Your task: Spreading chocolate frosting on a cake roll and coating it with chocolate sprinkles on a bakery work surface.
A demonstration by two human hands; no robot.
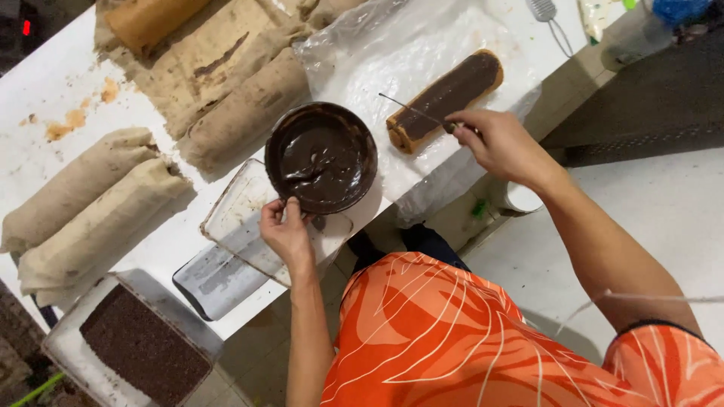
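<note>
A cake roll [446,98] with dark chocolate spread over its top lies on clear plastic sheet [407,45] in the upper middle of the frame. The right hand [498,143] is closed around a thin spatula [411,111] laid across the roll. Left of it, the left hand [285,226] pinches the rim of a bowl of chocolate [323,157], resting on a clear tray [241,218]. Cloth-wrapped rolls [90,203] lie on the white counter [45,83] at left.
</note>
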